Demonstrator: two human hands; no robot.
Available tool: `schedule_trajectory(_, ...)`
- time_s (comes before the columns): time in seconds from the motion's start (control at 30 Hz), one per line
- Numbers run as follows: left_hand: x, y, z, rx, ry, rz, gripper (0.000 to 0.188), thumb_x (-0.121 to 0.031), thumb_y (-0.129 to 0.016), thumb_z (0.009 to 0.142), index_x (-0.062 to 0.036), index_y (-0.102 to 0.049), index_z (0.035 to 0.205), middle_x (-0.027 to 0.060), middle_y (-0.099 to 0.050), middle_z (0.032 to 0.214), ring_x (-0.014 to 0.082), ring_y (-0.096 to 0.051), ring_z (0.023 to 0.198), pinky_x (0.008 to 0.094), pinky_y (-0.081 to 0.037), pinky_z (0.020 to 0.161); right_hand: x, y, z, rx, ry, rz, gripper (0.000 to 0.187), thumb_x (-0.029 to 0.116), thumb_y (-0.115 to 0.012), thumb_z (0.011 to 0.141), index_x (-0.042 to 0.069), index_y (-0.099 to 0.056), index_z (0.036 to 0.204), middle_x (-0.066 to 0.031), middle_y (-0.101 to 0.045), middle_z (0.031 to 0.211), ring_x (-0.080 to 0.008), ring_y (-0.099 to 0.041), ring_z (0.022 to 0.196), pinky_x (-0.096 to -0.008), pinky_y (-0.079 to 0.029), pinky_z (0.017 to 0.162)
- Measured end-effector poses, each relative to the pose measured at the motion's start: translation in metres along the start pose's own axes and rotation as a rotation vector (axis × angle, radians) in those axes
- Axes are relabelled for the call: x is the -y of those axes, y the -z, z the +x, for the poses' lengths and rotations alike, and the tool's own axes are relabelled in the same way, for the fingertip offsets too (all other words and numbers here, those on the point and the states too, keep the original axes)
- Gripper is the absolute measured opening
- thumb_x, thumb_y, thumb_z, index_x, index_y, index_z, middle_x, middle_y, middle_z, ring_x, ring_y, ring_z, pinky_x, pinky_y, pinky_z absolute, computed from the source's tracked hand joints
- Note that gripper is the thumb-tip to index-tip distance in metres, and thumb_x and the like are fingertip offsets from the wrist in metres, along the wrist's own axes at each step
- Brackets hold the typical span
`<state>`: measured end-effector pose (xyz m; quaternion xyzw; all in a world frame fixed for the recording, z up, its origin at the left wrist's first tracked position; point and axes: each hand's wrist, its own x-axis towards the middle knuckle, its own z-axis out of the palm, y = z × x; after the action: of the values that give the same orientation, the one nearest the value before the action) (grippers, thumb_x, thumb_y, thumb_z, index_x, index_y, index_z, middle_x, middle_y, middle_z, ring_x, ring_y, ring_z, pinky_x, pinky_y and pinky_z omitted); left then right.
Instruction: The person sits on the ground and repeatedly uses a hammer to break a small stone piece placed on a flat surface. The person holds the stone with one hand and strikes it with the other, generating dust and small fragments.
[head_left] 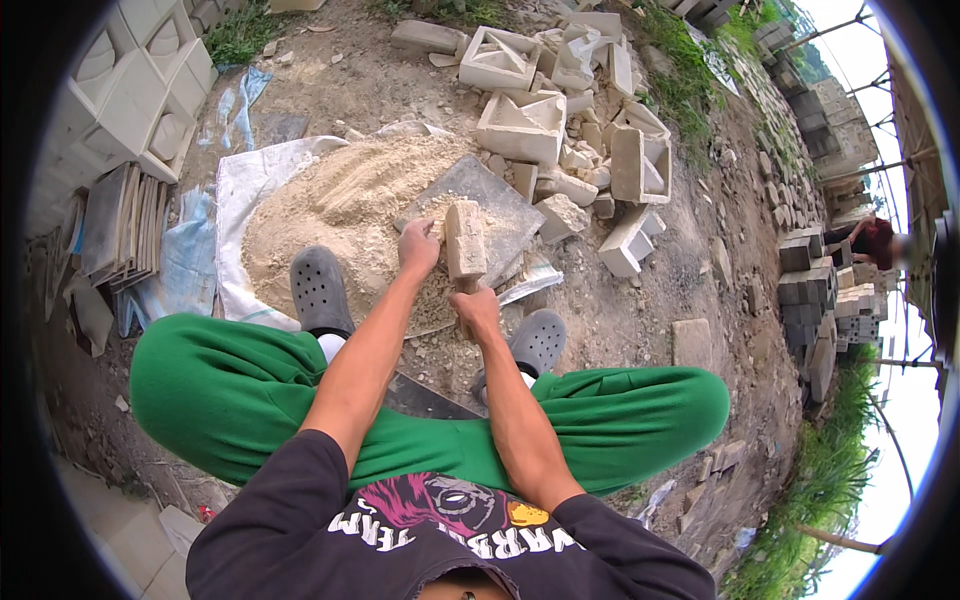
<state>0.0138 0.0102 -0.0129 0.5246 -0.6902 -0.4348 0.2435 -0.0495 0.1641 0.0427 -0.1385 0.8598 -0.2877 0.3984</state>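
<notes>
My right hand [478, 310] is closed round the narrow lower end of a pale, dusty wooden mallet [465, 240]. Its thick block-shaped head points away from me, over the near part of a dark flat slab [505, 200]. Left of the mallet, my left hand [418, 248] has its fingers curled in at the slab's left edge; whatever they hold, if anything, is hidden. Pale crushed grit lies under and around both hands. Beside the slab, a heap of sandy powder [310, 210] is spread on a white woven sack [232, 215].
Broken cream-coloured hollow blocks [522, 125] and rubble are piled beyond the slab. Thin boards [128, 225] lean at the left below stacked pale blocks [135, 95]. My grey clogs [320, 290] flank the work spot. Far right, a person [872, 243] is near grey block stacks [808, 285].
</notes>
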Motion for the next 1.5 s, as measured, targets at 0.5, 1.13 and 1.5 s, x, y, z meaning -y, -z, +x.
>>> schedule_trajectory(0.5, -0.004, 0.006, 0.047, -0.061, -0.146, 0.125, 0.036, -0.005, -0.06, 0.082, -0.0036, -0.071, 0.117, 0.021, -0.064, 0.124, 0.035, -0.056, 0.122, 0.0433, -0.04, 0.109, -0.022, 0.041, 0.052, -0.187, 0.0, 0.143, 0.03, 0.018, -0.073, 0.072, -0.011, -0.066, 0.08, -0.0124, -0.067, 0.067, -0.0226, -0.067, 0.054, -0.0359, -0.054, 0.051)
schedule_trajectory(1.13, -0.019, 0.003, 0.061, 0.264, -0.249, 0.205, 0.043, -0.007, -0.051, 0.085, -0.0124, -0.07, 0.122, 0.0105, -0.062, 0.136, 0.0326, -0.059, 0.122, 0.0412, -0.046, 0.106, 0.034, 0.052, 0.072, 0.036, 0.017, -0.054, 0.034, 0.023, -0.071, 0.071, -0.006, -0.071, 0.088, -0.0177, -0.071, 0.071, -0.0268, -0.072, 0.06, -0.0367, -0.057, 0.06)
schedule_trajectory(1.5, -0.01, 0.004, 0.046, 0.166, -0.236, 0.134, 0.041, -0.004, -0.051, 0.083, -0.0073, -0.072, 0.118, 0.0145, -0.066, 0.127, 0.0343, -0.062, 0.117, 0.0417, -0.046, 0.105, 0.038, 0.059, 0.04, 0.036, 0.14, 0.045, 0.03, 0.022, -0.073, 0.071, -0.002, -0.07, 0.089, -0.0124, -0.07, 0.069, -0.0231, -0.067, 0.054, -0.0358, -0.054, 0.056)
